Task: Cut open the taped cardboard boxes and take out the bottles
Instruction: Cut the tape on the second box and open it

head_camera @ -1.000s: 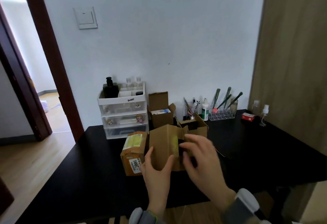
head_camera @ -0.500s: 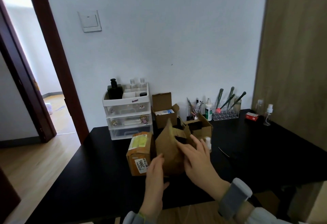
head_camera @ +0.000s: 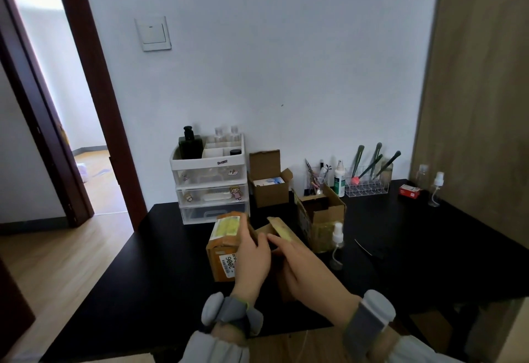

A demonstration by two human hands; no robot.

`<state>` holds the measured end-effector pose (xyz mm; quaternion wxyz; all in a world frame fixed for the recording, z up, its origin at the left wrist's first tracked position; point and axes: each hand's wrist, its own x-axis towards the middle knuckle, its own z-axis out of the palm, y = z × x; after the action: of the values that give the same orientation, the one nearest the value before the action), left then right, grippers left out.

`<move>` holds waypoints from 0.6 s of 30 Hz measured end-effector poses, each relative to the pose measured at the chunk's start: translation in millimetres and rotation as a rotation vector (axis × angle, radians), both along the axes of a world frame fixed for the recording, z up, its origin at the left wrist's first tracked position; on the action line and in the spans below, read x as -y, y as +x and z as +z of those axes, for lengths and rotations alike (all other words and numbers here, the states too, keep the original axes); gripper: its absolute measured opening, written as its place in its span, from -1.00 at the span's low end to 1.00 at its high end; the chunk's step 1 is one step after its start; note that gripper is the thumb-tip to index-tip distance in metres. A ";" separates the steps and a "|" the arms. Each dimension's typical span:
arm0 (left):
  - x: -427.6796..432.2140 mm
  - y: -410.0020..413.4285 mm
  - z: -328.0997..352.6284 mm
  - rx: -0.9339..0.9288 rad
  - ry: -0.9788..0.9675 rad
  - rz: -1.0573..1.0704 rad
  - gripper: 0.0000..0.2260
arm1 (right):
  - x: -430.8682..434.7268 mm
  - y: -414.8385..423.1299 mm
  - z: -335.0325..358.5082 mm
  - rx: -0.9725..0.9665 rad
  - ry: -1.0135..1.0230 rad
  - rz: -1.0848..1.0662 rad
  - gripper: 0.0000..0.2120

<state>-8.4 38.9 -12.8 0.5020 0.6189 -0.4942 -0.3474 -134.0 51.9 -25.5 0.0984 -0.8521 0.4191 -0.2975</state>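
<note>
A small open cardboard box (head_camera: 282, 228) lies on the black table (head_camera: 160, 271), its flap raised. My left hand (head_camera: 252, 259) grips its left side. My right hand (head_camera: 307, 272) lies over its right side, fingertips at the dark opening. Most of this box is hidden by my hands. Touching it on the left is a taped box (head_camera: 224, 238) with a "2006" label. A clear spray bottle (head_camera: 336, 245) stands to the right, apart from my hand. Behind the bottle is an empty open box (head_camera: 322, 213).
A white drawer unit (head_camera: 210, 188) with bottles on top stands at the back, next to another open box (head_camera: 269, 185). Further right are a brush organizer (head_camera: 367, 182), a red packet (head_camera: 409, 191) and clear bottles (head_camera: 436, 189). A thin dark tool (head_camera: 369, 249) lies right of the spray bottle.
The box has been tipped down from upright to lying flatter. My right hand came out of its opening. A clear spray bottle now stands on the table to the right.
</note>
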 end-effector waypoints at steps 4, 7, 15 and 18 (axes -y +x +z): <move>1.4 9.8 6.7 0.195 0.081 -0.058 -0.54 | 16.4 -8.8 6.7 -0.149 -0.186 -0.137 -0.53; -4.7 14.4 7.1 0.132 0.237 -0.128 -0.69 | 27.7 -21.0 10.9 -0.350 -0.078 -0.203 -0.42; -3.1 16.0 3.4 -0.084 0.177 -0.062 -0.62 | 16.1 -26.5 14.9 -0.062 -0.213 -0.159 -0.69; -4.1 7.3 2.3 -0.033 0.037 -0.025 -0.57 | 11.5 -33.3 12.2 -0.120 -0.204 -0.226 -0.66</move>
<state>-1.1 42.9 -10.4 0.4944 0.6161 -0.4870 -0.3727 -167.3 40.4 -13.2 -0.0481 -0.8213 0.4852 -0.2962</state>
